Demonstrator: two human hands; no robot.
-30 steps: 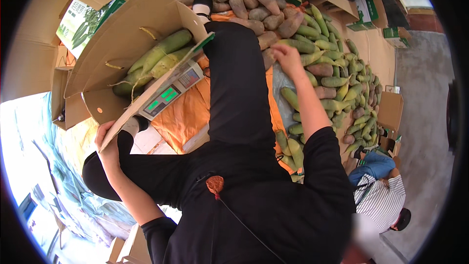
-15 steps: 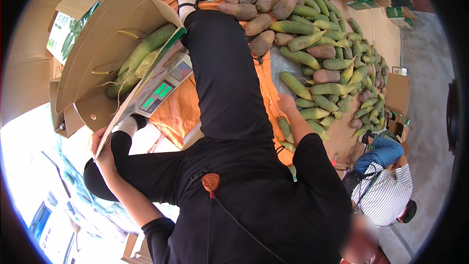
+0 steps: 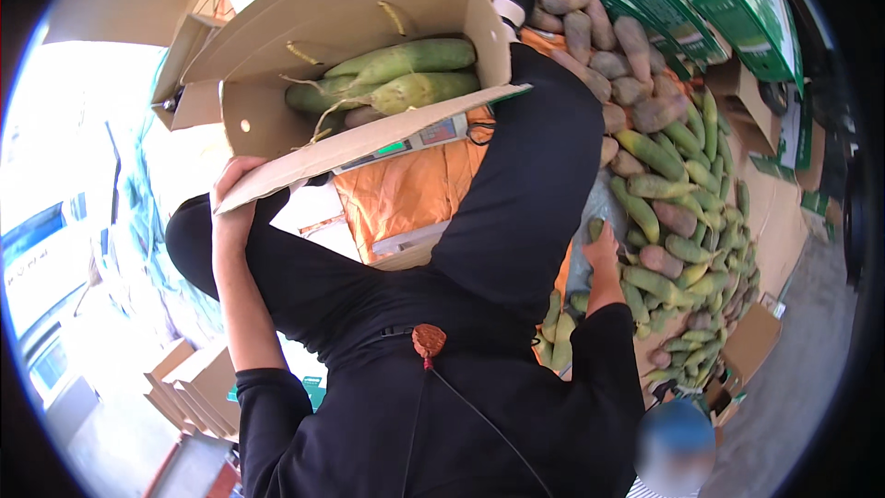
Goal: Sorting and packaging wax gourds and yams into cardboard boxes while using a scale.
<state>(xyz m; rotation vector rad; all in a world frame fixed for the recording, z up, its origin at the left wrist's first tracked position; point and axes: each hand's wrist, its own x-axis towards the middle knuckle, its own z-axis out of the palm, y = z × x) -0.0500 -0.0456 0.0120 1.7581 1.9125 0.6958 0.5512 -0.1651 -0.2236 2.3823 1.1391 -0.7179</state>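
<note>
An open cardboard box (image 3: pixel 341 0) with several green radishes (image 3: pixel 419 57) inside stands in front of me. My left hand (image 3: pixel 235 186) grips the corner of the box's near flap (image 3: pixel 369 138), fingers over the edge. Behind that flap a scale (image 3: pixel 447 132) with a lit green display partly shows. At my right side, my right hand (image 3: pixel 601 254) is closed round a small green radish (image 3: pixel 596 229), whose end sticks up past the fingers. The hand is at the edge of a large heap of green radishes (image 3: pixel 682 290); much of the held radish is hidden.
Reddish-brown radishes (image 3: pixel 636 46) lie at the far end of the heap. Green-and-white cartons (image 3: pixel 742 9) stand at the far right. Orange sheeting (image 3: pixel 401 198) lies between my legs. Folded cardboard (image 3: pixel 198 387) leans at the near left. Another person's blurred head (image 3: pixel 678 447) shows at the lower right.
The view has turned left, so the box appears more central. My right hand, earlier reaching at the heap's edge, now has a radish in it. My left hand still holds the flap.
</note>
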